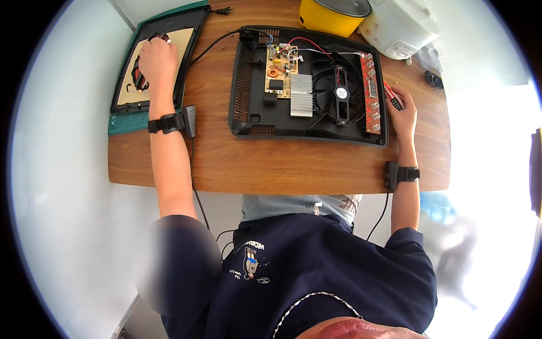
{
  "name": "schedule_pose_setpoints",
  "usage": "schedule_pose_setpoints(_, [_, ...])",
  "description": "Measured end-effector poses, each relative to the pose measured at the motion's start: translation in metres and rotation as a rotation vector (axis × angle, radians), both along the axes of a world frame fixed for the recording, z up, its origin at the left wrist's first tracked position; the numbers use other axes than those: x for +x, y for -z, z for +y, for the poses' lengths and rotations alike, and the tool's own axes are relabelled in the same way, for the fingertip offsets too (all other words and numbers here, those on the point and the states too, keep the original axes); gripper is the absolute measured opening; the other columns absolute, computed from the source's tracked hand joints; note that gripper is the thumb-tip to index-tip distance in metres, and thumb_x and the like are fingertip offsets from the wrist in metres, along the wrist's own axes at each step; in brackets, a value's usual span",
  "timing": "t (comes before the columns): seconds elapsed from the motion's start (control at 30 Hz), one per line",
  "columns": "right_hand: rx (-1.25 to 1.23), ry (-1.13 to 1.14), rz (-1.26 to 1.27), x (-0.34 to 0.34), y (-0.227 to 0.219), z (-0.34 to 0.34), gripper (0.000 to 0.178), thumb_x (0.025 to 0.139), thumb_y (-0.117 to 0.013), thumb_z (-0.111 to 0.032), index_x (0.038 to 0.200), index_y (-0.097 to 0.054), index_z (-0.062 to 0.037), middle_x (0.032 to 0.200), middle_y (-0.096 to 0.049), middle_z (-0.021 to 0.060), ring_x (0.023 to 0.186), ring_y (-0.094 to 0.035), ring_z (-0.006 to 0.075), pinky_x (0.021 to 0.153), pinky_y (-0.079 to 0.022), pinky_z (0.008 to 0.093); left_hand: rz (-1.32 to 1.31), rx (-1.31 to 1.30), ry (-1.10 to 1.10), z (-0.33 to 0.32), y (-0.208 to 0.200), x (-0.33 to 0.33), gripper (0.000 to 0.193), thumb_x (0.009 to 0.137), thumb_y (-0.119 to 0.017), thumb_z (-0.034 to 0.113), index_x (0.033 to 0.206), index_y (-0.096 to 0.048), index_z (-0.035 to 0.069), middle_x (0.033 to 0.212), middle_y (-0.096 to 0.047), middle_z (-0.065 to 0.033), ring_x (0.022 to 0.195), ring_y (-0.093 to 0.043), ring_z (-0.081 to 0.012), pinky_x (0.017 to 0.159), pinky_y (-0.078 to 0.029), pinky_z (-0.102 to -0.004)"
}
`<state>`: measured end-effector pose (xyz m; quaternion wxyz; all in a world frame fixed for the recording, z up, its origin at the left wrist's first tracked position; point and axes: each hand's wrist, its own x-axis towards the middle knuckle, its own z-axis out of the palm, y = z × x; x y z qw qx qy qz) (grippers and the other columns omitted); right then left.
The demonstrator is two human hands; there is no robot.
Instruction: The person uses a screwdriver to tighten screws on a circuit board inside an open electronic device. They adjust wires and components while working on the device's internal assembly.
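At the left, my left hand [158, 61] is closed over a dark, round coil [137, 78] with reddish parts, largely hidden beneath the hand. The coil is over a beige sheet [182, 53] in a black cover [189, 65]. My right hand [404, 116] curls around a tool with a red and black handle [394, 99], close to the right side of an opened induction cooker base [248, 121]. Inside that base are a circuit board [276, 70], a silver heat sink [301, 96], a black fan [324, 93] and a reddish button board [371, 96].
A green cutting mat [135, 124] lies under the cover. A yellow pot [330, 21] and a white rice cooker [398, 28] stand at the back right. A black power cord [212, 52] with its plug [224, 11] crosses the wooden table [282, 166]. A small black object [434, 79] sits near the right edge.
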<state>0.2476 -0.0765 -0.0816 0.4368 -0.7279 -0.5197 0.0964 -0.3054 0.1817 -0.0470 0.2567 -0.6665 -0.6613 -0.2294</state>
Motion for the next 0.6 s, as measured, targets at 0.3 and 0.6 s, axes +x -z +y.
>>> schedule_pose_setpoints(0.3, [0.027, -0.058, -0.127, -0.003, -0.004, 0.001, 0.039, 0.082, -0.080, -0.006, 0.120, -0.070, -0.0056, 0.114, -0.071, 0.0123, 0.106, -0.070, 0.0282, 0.095, -0.054, 0.0368, 0.043, 0.135, -0.013, -0.004, -0.011, 0.017, 0.022, 0.093, -0.064, 0.020, 0.089, -0.066, -0.002, 0.095, -0.067, -0.0202, 0.089, -0.070, -0.0362, 0.066, -0.062, -0.0435])
schedule_pose_setpoints(0.6, [0.027, -0.073, -0.125, 0.002, -0.002, 0.001, 0.041, 0.081, -0.081, -0.010, 0.121, -0.070, -0.0076, 0.114, -0.071, 0.0114, 0.104, -0.069, 0.0281, 0.093, -0.054, 0.0376, 0.134, 0.020, -0.081, 0.012, -0.040, 0.012, 0.012, 0.094, -0.063, 0.008, 0.098, -0.057, -0.001, 0.095, -0.068, -0.0176, 0.090, -0.071, -0.0355, 0.067, -0.063, -0.0441])
